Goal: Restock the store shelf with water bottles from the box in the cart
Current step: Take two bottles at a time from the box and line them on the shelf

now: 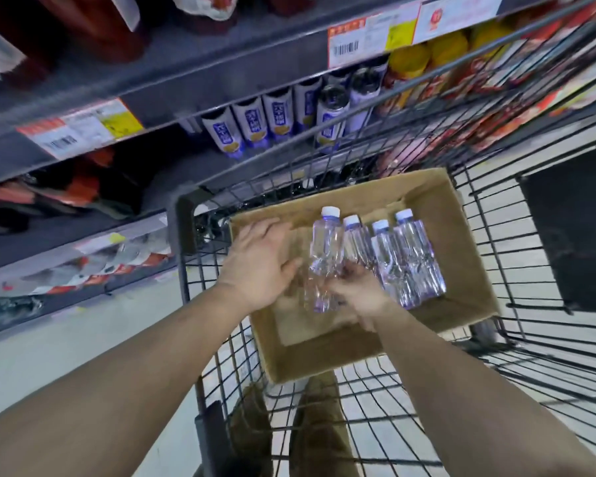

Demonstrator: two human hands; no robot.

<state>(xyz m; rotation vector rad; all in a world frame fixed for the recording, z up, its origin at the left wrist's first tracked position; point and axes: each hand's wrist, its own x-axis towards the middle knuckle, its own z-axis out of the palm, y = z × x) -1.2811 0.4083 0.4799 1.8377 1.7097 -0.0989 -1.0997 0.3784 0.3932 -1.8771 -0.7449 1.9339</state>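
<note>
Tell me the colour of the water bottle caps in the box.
White caps, clearest in the head view.

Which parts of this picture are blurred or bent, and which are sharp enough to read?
Head view: the shelf edges and cart wires bow from the wide-angle lens; the price tags and upper goods are smeared by motion; the water bottles in the box are fairly sharp, their label text unreadable.

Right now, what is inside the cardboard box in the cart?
The cardboard box holds four clear water bottles with white caps. The right hand grips the leftmost bottle; the left hand covers part of the bottom.
</note>
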